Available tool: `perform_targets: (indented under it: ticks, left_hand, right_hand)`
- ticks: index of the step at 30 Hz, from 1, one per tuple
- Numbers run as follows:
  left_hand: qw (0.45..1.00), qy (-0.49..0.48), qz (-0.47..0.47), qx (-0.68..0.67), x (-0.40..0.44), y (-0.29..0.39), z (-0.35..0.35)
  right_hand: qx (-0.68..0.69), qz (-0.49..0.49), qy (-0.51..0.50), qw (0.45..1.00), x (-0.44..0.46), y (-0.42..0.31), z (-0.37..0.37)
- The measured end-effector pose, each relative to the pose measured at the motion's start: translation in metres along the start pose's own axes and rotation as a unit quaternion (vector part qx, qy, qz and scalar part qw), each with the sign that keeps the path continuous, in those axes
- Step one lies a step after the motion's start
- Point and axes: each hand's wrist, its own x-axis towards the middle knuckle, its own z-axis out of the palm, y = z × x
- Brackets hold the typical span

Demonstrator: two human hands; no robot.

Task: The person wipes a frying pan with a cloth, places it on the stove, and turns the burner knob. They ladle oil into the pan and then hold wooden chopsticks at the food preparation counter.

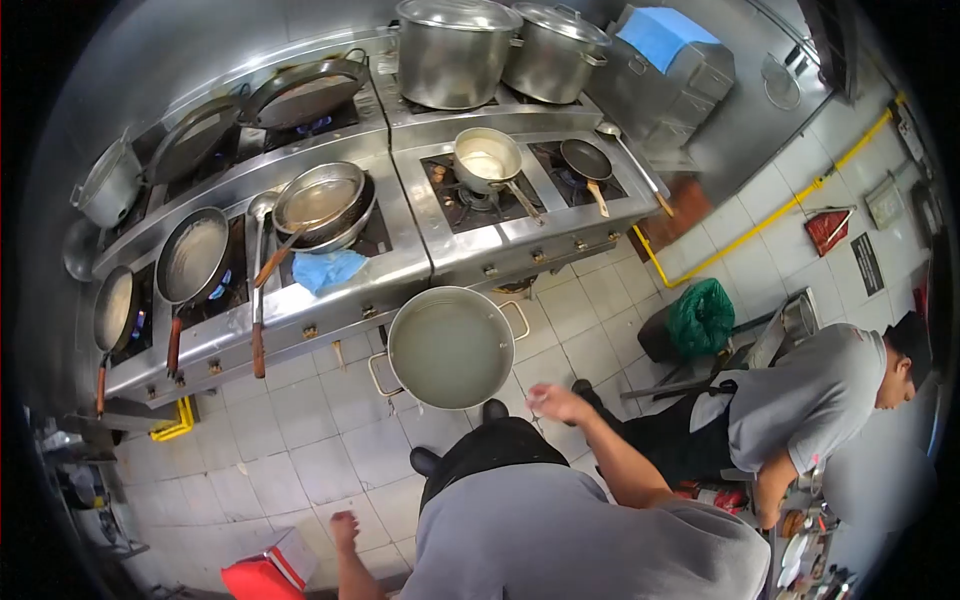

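Observation:
A large two-handled metal pot [452, 350] holding cloudy, pale liquid stands in front of my body, beside the stove's front edge. What supports it is hidden. To the right of the pot and just below it, my right hand [557, 402] is open with slightly bent fingers, apart from the handle and holding nothing. My left hand [343, 525] hangs low at my left side, its fingers curled in and no object visible in them. Below that hand, a red-and-white box-like item [290, 560] sits near the floor.
The stove [440, 262] carries frying pans [194, 255], a saucepan [487, 158], lidded stockpots [455, 55] and a blue cloth [328, 270]. Several burners show flames. A bin with a green liner [700, 315] stands right. A co-worker in a grey shirt [810, 390] bends over a counter at right.

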Motion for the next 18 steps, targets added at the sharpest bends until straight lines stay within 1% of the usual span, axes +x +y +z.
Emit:
perform_targets:
  ticks: [1,2,3,4,6,8,10,11,12,13,14,15,16,17,18]
  left_hand:
    - [0.997,0.073,-0.020,-0.021,-0.010,0.014,-0.014]
    - [0.998,0.052,-0.006,-0.046,-0.013,0.010,-0.039]
    - [0.993,0.106,-0.035,-0.045,-0.021,0.022,-0.045]
    - [0.992,0.111,-0.036,-0.041,-0.031,0.029,-0.048]
    - [0.988,0.149,-0.031,-0.008,-0.048,0.036,-0.047]
    - [0.986,0.162,-0.030,0.019,-0.067,0.045,-0.028]
    - [0.987,0.141,-0.031,0.065,-0.087,0.047,-0.006]
    - [0.986,0.151,-0.035,0.064,-0.097,0.048,0.009]
    - [0.988,0.134,-0.031,0.071,-0.106,0.050,0.025]
    - [0.990,0.117,-0.026,0.080,-0.116,0.052,0.040]
    - [0.988,0.127,-0.029,0.083,-0.129,0.059,0.058]
    - [0.989,0.110,-0.013,0.102,-0.141,0.066,0.078]
    - [0.989,0.091,0.002,0.119,-0.152,0.072,0.097]
    - [0.986,0.068,0.040,0.147,-0.160,0.074,0.110]
    - [0.985,0.074,0.037,0.149,-0.168,0.075,0.124]
  right_hand:
    - [0.041,-0.033,0.038,0.998,0.025,0.036,-0.014]
    - [0.082,-0.065,0.075,0.992,0.043,0.066,-0.031]
    - [0.162,-0.086,0.101,0.978,0.051,0.079,-0.058]
    - [0.241,-0.106,0.126,0.957,0.065,0.084,-0.086]
    - [0.271,0.019,0.213,0.939,0.071,0.041,-0.149]
    - [0.270,0.042,0.313,0.910,0.105,0.041,-0.206]
    - [0.215,0.008,0.428,0.878,0.148,0.053,-0.255]
    - [0.255,0.026,0.429,0.866,0.172,0.062,-0.281]
    - [0.295,0.045,0.429,0.853,0.194,0.069,-0.305]
    - [0.299,0.046,0.421,0.855,0.212,0.074,-0.324]
    - [0.277,0.077,0.441,0.850,0.225,0.078,-0.341]
    - [0.254,0.107,0.462,0.843,0.237,0.083,-0.353]
    - [0.258,0.110,0.455,0.845,0.250,0.092,-0.363]
    - [0.258,0.119,0.474,0.833,0.263,0.100,-0.371]
    - [0.258,0.128,0.493,0.821,0.277,0.108,-0.375]
